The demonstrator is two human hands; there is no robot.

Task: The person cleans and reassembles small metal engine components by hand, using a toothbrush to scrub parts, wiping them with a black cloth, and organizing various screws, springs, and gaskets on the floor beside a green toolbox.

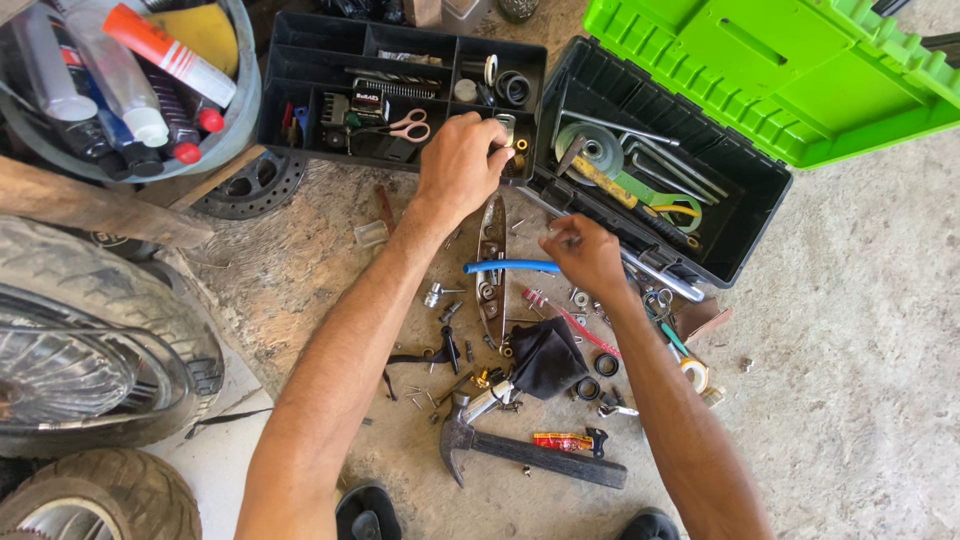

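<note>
**Mia:** What was the right hand (585,255) doing?

**Sam:** It was pinching one end of a blue-handled tool (512,267). The blue grip stuck out to the left, just above the concrete floor (850,330), near the black toolbox (745,215) with the green lid (760,60).

**Mia:** Would that tool be heavy?

**Sam:** I think it was light. It was thin and looked stiff. The blue part looked like rubber, so it would not slip. The metal end was hidden under the fingers, so I could not tell what kind of tool it was.

**Mia:** Where was the best place to hold it?

**Sam:** On the blue grip, I think. That part was soft and thick.

**Mia:** And the left hand (462,165)?

**Sam:** It was farther away, at the edge of the black organizer tray (300,60). Its fingers were pressed together on something tiny and shiny. It was too small for me to tell what. A bit that small would be light and easy to drop.

**Mia:** What else lay close by?

**Sam:** A claw hammer (530,450) lay near the feet, and a black cloth (545,360) lay on the floor between the arms. Little nuts and screws were all around.
</note>
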